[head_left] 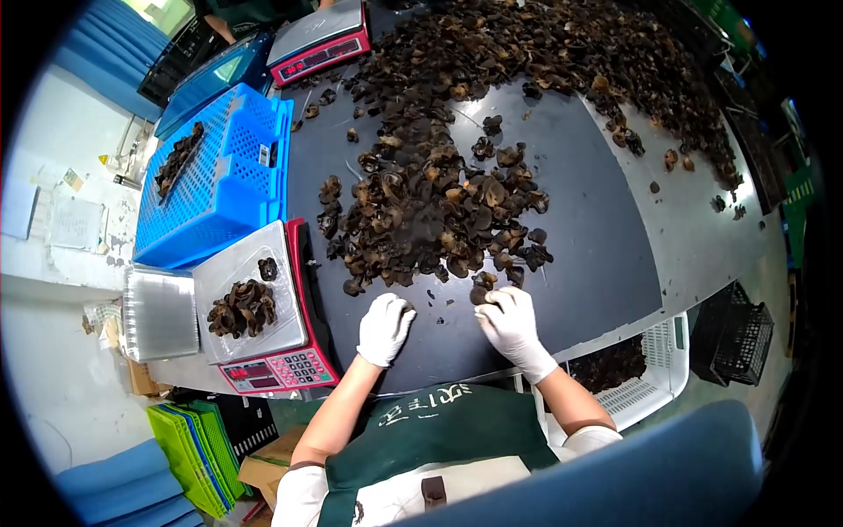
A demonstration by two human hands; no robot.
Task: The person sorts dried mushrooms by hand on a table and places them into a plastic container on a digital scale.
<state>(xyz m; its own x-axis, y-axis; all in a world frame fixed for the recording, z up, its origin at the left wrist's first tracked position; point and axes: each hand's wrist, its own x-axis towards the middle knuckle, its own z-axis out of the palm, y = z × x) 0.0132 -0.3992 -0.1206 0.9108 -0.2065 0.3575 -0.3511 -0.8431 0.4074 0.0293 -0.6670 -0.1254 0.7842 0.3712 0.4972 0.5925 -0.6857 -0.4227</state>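
White gloves cover both your hands, which are low over the dark mat (606,263), just beyond your green apron (439,422). Your left hand (385,332) is near the mat's close edge, its fingers curled together; a dark bit shows by the fingertips, but I cannot tell whether they clamp it. Your right hand (514,327) has thumb and fingers closed on a fungus piece (479,294), at the near rim of the heap (421,206). That heap of fungus lies beyond both hands, mid-mat, and joins a broader spread (544,44) at the far side. Small scraps (440,321) lie between your hands.

On your left, a red scale (294,369) bears a clump (241,309), with a single piece (268,270) apart from it on the pan. Beyond stands a blue crate (233,189) with more fungus on or in it; which, I cannot tell. Past that is a second scale (318,31), and near it another person's arm (219,29). To your right, a white basket (676,360) with dark fungus inside sits below the table edge, near some black crates (733,338).
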